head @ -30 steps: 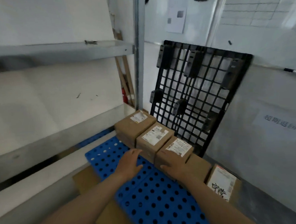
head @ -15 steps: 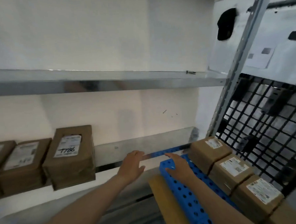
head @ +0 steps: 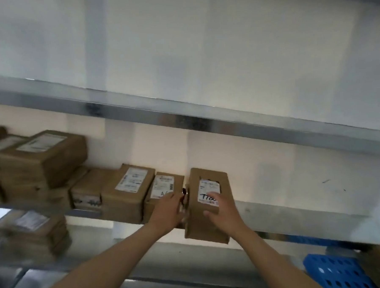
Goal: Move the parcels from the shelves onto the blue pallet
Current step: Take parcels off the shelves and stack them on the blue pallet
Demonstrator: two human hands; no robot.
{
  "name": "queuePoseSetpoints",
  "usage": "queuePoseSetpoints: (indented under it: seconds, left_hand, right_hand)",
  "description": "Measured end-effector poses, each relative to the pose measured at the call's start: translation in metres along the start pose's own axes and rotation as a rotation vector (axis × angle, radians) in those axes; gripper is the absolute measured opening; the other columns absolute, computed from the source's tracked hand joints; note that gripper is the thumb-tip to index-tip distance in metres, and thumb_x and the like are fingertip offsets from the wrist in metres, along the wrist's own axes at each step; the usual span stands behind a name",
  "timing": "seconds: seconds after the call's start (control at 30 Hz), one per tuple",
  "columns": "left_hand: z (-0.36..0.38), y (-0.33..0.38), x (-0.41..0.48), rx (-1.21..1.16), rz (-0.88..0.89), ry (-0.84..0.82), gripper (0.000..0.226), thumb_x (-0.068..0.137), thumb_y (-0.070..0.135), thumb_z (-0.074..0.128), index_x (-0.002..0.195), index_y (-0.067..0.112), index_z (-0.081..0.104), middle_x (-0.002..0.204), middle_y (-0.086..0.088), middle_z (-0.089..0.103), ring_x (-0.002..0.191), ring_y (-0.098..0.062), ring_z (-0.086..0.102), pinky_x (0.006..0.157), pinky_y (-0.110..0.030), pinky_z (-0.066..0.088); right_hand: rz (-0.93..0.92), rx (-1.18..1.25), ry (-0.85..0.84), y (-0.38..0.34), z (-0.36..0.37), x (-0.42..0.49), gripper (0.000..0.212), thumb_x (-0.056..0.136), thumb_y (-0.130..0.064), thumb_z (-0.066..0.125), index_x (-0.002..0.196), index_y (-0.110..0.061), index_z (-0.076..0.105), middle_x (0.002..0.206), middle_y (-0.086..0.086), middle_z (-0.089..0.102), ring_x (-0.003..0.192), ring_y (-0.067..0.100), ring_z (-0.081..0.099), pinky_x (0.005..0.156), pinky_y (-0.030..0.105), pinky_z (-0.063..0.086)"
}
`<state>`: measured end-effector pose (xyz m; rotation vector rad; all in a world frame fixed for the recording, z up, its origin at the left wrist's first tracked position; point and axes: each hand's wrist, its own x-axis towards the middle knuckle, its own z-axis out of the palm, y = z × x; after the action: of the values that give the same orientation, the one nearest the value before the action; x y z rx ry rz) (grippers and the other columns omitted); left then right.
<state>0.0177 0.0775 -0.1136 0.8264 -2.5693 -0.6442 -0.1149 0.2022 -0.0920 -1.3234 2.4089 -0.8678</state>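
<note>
A brown parcel with a white label and handwritten marks stands at the right end of a row on the middle shelf, its lower end hanging past the shelf's front edge. My left hand presses its left side, in the gap beside the neighbouring parcel. My right hand lies over its front face and label. Between them the two hands grip the parcel. A corner of the blue pallet with round holes shows at the bottom right, below the shelf.
More brown parcels line the middle shelf to the left, with a taller stack at the far left. A lower shelf holds another parcel stack. The metal upper shelf runs overhead. The view is blurred.
My view has swung left from the pallet to the shelf. Both hands rose from above the pallet and closed on the rightmost labelled parcel, which now juts past the shelf edge.
</note>
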Motion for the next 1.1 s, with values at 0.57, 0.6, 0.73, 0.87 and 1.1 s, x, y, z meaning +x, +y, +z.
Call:
queuePoseSetpoints:
  seconds: [0.57, 0.6, 0.73, 0.87, 1.1]
  left_hand:
    - [-0.078, -0.089, -0.025, 0.027, -0.285, 0.27, 0.032, 0.091, 0.015, 0.055, 0.123, 0.011, 0.056, 0.129, -0.004, 0.057, 0.12, -0.019, 0.053, 0.097, -0.017, 0.036]
    - [-0.075, -0.092, -0.027, 0.038, -0.303, 0.265, 0.036, 0.09, 0.013, 0.055, 0.126, 0.012, 0.053, 0.132, -0.003, 0.054, 0.122, -0.019, 0.051, 0.098, -0.018, 0.035]
    - [-0.081, -0.11, -0.036, 0.031, -0.397, 0.24, 0.04, 0.089, 0.013, 0.056, 0.128, 0.015, 0.049, 0.132, -0.004, 0.051, 0.118, -0.017, 0.05, 0.094, -0.016, 0.036]
    - [-0.104, -0.132, -0.047, 0.02, -0.472, 0.259, 0.047, 0.086, 0.014, 0.057, 0.131, 0.015, 0.046, 0.131, -0.005, 0.05, 0.119, -0.019, 0.048, 0.096, -0.023, 0.039]
    - [-0.158, -0.204, -0.083, 0.106, -0.459, 0.287, 0.034, 0.09, 0.015, 0.052, 0.123, 0.011, 0.05, 0.128, -0.009, 0.051, 0.112, -0.025, 0.051, 0.094, -0.029, 0.043]
  right_hand:
    - [-0.372, 0.027, -0.262, -0.101, 0.081, 0.077, 0.056, 0.084, -0.026, 0.06, 0.135, -0.025, 0.037, 0.142, -0.002, 0.038, 0.131, 0.014, 0.034, 0.109, 0.029, 0.029]
    - [-0.378, 0.026, -0.268, -0.104, 0.084, 0.08, 0.056, 0.084, -0.027, 0.06, 0.136, -0.025, 0.037, 0.142, -0.002, 0.039, 0.131, 0.014, 0.035, 0.109, 0.03, 0.03]
    - [-0.377, 0.016, -0.303, -0.119, 0.1, 0.086, 0.059, 0.086, -0.026, 0.059, 0.139, -0.022, 0.034, 0.143, -0.001, 0.037, 0.133, 0.016, 0.033, 0.111, 0.029, 0.028]
    - [-0.382, 0.002, -0.323, -0.146, 0.121, 0.091, 0.056, 0.086, -0.022, 0.059, 0.137, -0.021, 0.037, 0.142, 0.0, 0.038, 0.13, 0.016, 0.037, 0.108, 0.027, 0.032]
    - [-0.375, 0.036, -0.305, -0.214, 0.179, 0.083, 0.053, 0.087, -0.019, 0.057, 0.136, -0.026, 0.036, 0.143, -0.003, 0.037, 0.128, 0.014, 0.038, 0.103, 0.026, 0.034]
